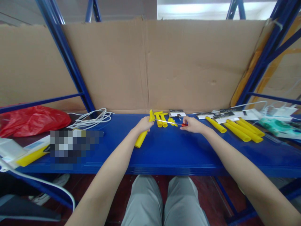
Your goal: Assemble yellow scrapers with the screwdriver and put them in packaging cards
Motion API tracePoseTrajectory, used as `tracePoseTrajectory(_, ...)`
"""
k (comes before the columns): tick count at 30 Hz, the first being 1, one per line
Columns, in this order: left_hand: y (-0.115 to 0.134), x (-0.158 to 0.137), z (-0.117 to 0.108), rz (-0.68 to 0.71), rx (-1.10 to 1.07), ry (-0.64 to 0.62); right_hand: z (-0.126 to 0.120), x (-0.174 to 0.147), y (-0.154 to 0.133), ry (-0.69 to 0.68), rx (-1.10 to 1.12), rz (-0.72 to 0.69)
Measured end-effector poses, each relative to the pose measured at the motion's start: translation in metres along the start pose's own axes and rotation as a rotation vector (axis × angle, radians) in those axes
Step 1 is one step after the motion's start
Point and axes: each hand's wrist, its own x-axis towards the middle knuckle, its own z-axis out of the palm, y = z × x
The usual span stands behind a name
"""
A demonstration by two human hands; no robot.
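Mid-job, I judge: left hand [144, 124] fingers closed round 1 yellow tube [141, 139], right hand [193, 125] pinching red-handled tool [184, 125]; finished count unclear.

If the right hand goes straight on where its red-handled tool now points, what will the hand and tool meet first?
Most likely the yellow piece showing above the left hand: the red-handled tool's metal shaft runs straight towards it. Depth is unclear, so they may be touching.

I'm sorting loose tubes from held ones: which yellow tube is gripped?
The yellow tube in the left hand; neither hand grips the others, since the right hand holds a red-handled tool.
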Motion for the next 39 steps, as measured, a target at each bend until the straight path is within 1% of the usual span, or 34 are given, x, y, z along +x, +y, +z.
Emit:
tracePoseTrajectory(3, 0.000, 0.000, 0.000, 0.006, -0.006, 0.002, 0.001, 0.000, 0.000, 0.025, -0.013, -0.017)
tracePoseTrajectory(7, -0.003, 0.001, 0.000, 0.004, -0.003, 0.007, -0.002, 0.000, -0.001, -0.068, 0.013, -0.075)
tracePoseTrajectory(9, -0.002, 0.001, 0.001, -0.008, -0.007, 0.001, -0.002, 0.000, -0.001, -0.079, 0.007, -0.078)
tracePoseTrajectory(14, 0.001, -0.001, 0.001, -0.013, -0.021, -0.001, 0.000, 0.001, 0.001, 0.006, -0.040, 0.011)
tracePoseTrajectory(16, 0.001, -0.002, 0.001, -0.013, -0.017, 0.001, 0.000, 0.001, 0.001, 0.017, -0.042, 0.029)
tracePoseTrajectory(23, -0.003, 0.002, 0.002, 0.022, 0.005, 0.020, -0.001, 0.001, 0.005, 0.030, -0.045, 0.019)
tracePoseTrajectory(28, -0.004, 0.003, 0.002, 0.023, -0.006, 0.012, -0.002, 0.001, 0.007, 0.021, -0.032, 0.010)
tracePoseTrajectory(32, -0.003, 0.001, 0.001, -0.004, -0.034, 0.011, -0.003, 0.000, 0.010, -0.019, 0.020, -0.027)
tracePoseTrajectory(36, -0.002, 0.001, 0.001, -0.027, -0.032, 0.021, -0.003, 0.000, 0.015, -0.118, 0.056, -0.076)
tracePoseTrajectory(39, -0.002, 0.002, 0.002, -0.011, -0.056, 0.025, -0.001, 0.000, 0.016, -0.170, 0.049, -0.076)
